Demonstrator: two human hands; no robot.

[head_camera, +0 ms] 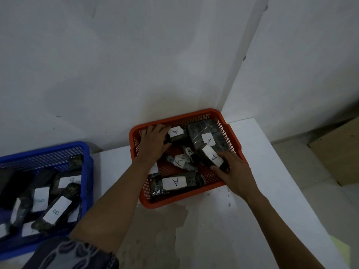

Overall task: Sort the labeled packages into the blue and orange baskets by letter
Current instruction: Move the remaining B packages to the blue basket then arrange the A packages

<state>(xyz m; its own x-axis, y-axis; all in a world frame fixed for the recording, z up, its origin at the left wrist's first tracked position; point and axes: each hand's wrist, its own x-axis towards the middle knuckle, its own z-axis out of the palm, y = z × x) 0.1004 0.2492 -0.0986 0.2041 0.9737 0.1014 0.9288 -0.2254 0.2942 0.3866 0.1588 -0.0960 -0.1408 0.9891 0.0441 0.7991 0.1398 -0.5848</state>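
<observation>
An orange basket [231, 133] stands on the white table against the wall and holds several dark packages with white labels marked A. My left hand [154, 141] reaches into its far left part and grips one A package [175, 135]. My right hand [236, 172] is at the basket's right side, fingers closed around another A package [210, 157] that lies tilted. A long A package [174, 182] lies along the near wall. The blue basket [85, 150] at the left holds several dark packages labeled B [56, 211].
White walls meet in a corner right behind the orange basket. The white table [262, 191] ends at the right, with a brown cardboard box [338, 152] on the floor beyond. A patterned dark sleeve [71, 253] shows at the bottom left.
</observation>
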